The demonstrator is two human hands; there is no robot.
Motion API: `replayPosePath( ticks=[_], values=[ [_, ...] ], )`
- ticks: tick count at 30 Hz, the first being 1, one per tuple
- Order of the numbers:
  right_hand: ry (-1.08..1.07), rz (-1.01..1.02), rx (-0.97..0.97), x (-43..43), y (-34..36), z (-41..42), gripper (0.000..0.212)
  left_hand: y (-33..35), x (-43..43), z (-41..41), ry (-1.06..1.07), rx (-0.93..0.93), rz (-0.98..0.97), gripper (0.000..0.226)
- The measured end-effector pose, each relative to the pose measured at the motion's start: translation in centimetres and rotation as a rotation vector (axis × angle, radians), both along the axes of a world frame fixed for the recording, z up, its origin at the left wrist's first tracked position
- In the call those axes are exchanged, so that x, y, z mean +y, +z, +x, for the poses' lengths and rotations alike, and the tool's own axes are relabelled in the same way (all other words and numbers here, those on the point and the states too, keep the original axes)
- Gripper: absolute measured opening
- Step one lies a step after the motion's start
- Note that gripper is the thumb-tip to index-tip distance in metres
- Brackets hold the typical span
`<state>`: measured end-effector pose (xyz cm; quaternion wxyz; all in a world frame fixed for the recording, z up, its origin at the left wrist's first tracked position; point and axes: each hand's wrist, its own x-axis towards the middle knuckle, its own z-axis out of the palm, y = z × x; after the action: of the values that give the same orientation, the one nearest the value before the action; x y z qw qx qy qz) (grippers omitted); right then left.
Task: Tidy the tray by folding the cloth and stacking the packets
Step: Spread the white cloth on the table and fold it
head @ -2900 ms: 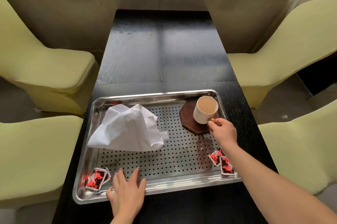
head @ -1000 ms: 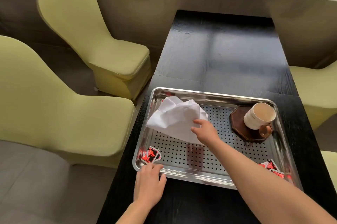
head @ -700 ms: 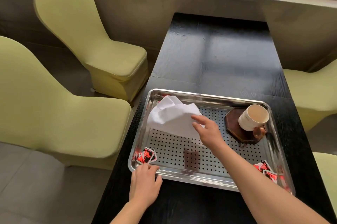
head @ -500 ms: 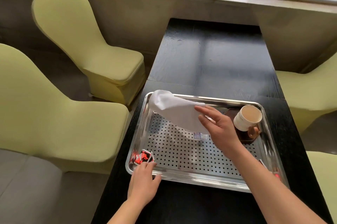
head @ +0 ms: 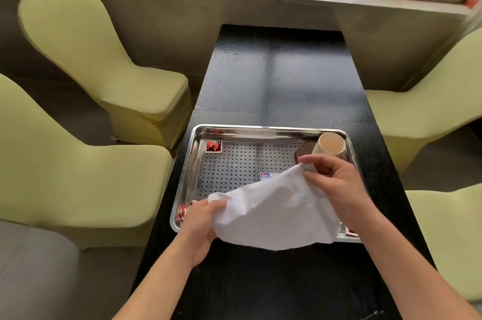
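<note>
Both hands hold the white cloth stretched over the tray, lower centre. Its long axis climbs from the left hand to the right hand. Each hand's fingers pinch a cloth corner.

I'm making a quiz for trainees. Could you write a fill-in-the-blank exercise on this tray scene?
1. Both hands hold the white ____ over the tray.
2. The cup stands at the tray's far ____ corner.
3. A red packet lies in the tray's far ____ corner.
4. The chairs are covered in ____ fabric.

Missing words: cloth; right; left; yellow-green
</note>
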<state>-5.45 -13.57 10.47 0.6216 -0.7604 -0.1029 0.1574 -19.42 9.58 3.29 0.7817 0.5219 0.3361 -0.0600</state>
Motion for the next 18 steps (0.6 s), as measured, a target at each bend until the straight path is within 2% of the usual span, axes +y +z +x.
replayPosePath(
  ticks=[3,5,7,10,12,14,18],
  values=[
    [-0.035,-0.036,-0.012,-2.5,0.0,-2.0,0.030,1.7,-0.5,-3.0,0.042,-0.155,-0.176,0.030],
    [-0.042,-0.070,0.013,-4.1,-0.8,-4.0,0.032,1.5,-0.9,-5.2,0.071,-0.185,-0.271,0.034],
    [-0.073,-0.194,0.089,-5.4,-3.2,-6.5,0.036,-0.3,-2.1,-7.1,0.081,-0.066,-0.295,0.034],
    [-0.110,-0.492,0.339,-6.3,-8.5,-10.9,0.042,-4.4,-4.3,-9.8,0.019,0.193,-0.207,0.043],
    [-0.088,-0.631,0.448,-6.4,-11.4,-13.8,0.053,-6.3,-5.4,-11.7,-0.037,0.254,-0.135,0.032],
    [-0.088,-0.658,0.447,-6.2,-12.9,-16.4,0.052,-7.8,-6.4,-12.6,-0.069,0.331,-0.137,0.023],
    [-0.118,-0.547,0.318,-5.5,-13.1,-20.7,0.028,-6.9,-8.7,-10.9,0.042,0.382,-0.291,0.021]
  ],
)
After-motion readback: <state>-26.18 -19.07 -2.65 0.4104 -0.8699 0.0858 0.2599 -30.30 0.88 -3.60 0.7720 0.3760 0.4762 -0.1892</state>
